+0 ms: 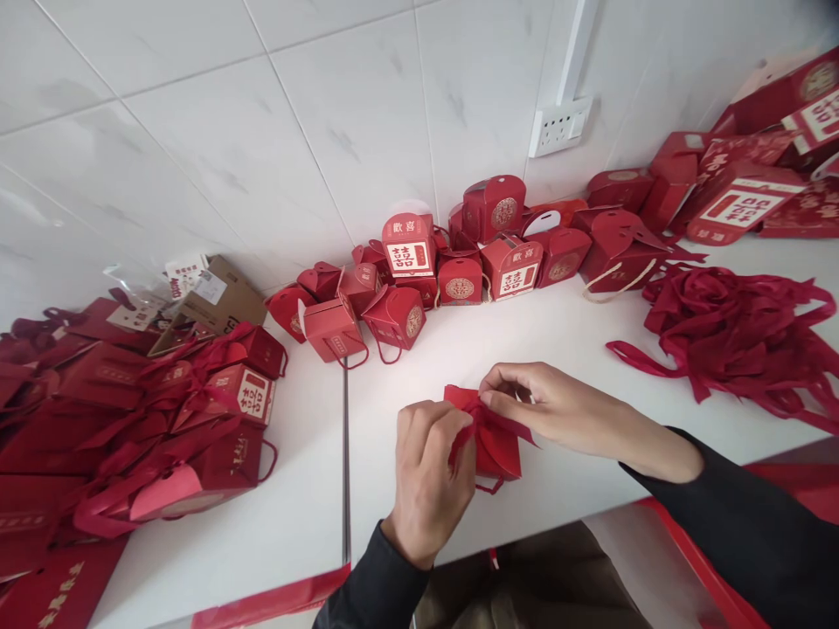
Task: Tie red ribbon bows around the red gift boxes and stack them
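Note:
A small red gift box stands on the white table in front of me, with a dark red ribbon gathered at its top. My left hand is on the near left side, its fingers closed on a part of the ribbon. From the right, my right hand reaches over the box and pinches the ribbon near the bow between thumb and forefinger. Both hands partly cover the box and the knot. A thin cord handle shows at the box's lower edge.
Several red boxes line the tiled wall. A tangled heap of red ribbons lies at right, below more boxes. Ribboned boxes crowd the left, beside an open cardboard carton. A seam crosses the tabletop. A socket is on the wall.

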`<state>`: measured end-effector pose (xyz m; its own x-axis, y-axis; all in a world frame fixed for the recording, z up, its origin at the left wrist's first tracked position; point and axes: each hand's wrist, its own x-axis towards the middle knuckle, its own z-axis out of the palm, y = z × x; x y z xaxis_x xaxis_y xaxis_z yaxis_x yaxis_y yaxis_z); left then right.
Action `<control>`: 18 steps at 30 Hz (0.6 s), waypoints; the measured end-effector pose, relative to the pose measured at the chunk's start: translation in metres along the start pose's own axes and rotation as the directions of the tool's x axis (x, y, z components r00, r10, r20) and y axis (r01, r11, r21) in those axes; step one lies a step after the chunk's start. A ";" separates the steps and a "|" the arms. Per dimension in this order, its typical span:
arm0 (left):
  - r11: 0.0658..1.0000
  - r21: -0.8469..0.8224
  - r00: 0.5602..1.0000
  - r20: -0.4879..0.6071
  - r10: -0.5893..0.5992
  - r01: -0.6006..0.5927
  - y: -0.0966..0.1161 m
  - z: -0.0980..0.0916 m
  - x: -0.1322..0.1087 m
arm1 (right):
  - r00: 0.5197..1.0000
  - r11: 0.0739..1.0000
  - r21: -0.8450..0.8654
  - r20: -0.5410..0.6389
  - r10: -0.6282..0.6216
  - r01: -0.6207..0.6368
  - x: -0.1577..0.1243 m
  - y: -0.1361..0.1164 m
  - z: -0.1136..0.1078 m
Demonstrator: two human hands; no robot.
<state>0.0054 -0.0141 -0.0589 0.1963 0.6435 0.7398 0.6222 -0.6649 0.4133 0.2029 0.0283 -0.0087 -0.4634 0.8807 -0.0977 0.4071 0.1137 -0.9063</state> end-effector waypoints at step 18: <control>0.841 -0.044 0.822 0.246 -0.513 0.539 0.016 -0.013 0.011 | 1.000 0.999 -0.044 -0.022 0.018 -0.019 -0.004 0.005 -0.001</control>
<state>0.0076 -0.0223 -0.0374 0.0280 0.9636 0.2658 0.5957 -0.2296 0.7697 0.2072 0.0255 -0.0122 -0.4387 0.8925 -0.1045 0.4498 0.1174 -0.8854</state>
